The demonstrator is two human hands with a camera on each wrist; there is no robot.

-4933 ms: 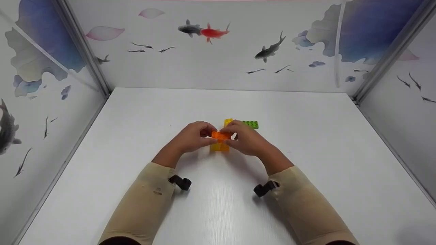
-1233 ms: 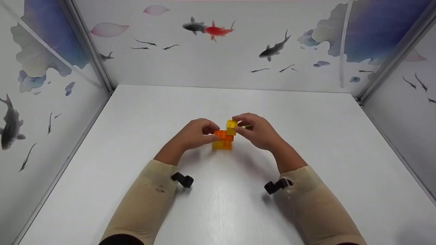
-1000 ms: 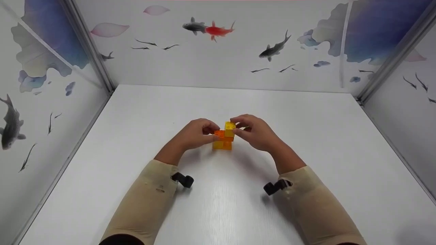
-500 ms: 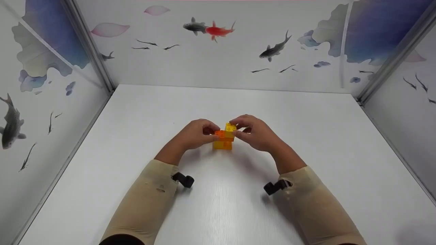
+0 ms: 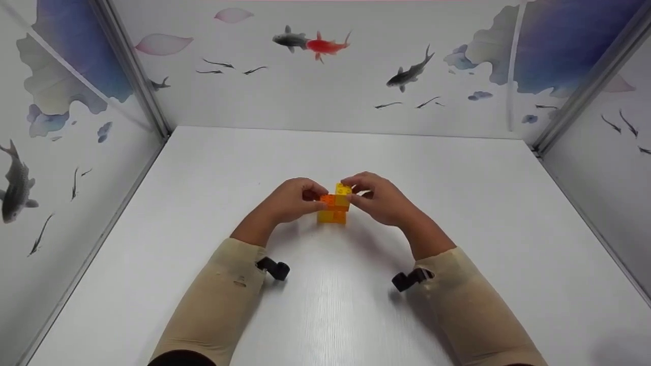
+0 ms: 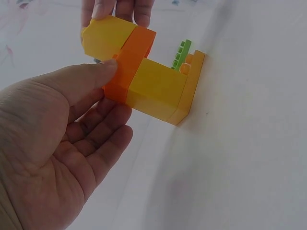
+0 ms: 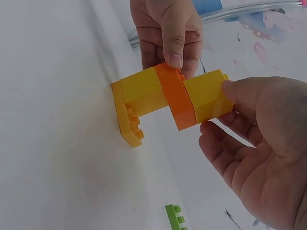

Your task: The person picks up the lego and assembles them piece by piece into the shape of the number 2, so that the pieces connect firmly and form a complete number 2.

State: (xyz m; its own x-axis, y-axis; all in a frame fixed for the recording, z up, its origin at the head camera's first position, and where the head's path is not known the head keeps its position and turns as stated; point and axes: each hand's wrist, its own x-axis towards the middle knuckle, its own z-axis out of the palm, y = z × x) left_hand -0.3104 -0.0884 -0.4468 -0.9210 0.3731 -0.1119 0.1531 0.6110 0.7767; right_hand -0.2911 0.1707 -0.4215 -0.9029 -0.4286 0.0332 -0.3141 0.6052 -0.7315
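Note:
A small stack of toy building bricks stands mid-table. At its bottom lies a flat light-orange brick point(image 7: 123, 122) with bare studs at one end. A yellow brick point(image 6: 156, 91) rises from its other end, and an orange brick point(image 5: 328, 200) bridges across the top. On the orange brick's right end sits a second yellow brick point(image 7: 206, 96). My left hand point(image 5: 292, 202) pinches the orange brick's left end between thumb and fingers. With thumb and fingertips, my right hand point(image 5: 380, 200) grips the upper yellow brick point(image 5: 343, 195).
A flat green brick point(image 7: 173, 218) lies on the table beyond the stack; in the head view my right hand hides it. The white table point(image 5: 203, 162) is bounded by printed panels at the back point(image 5: 346, 101) and on both sides.
Earlier both hands were at the orange brick, with the yellow brick behind. My right hand has since brought that yellow brick onto the orange one's right end. My left hand kept its hold.

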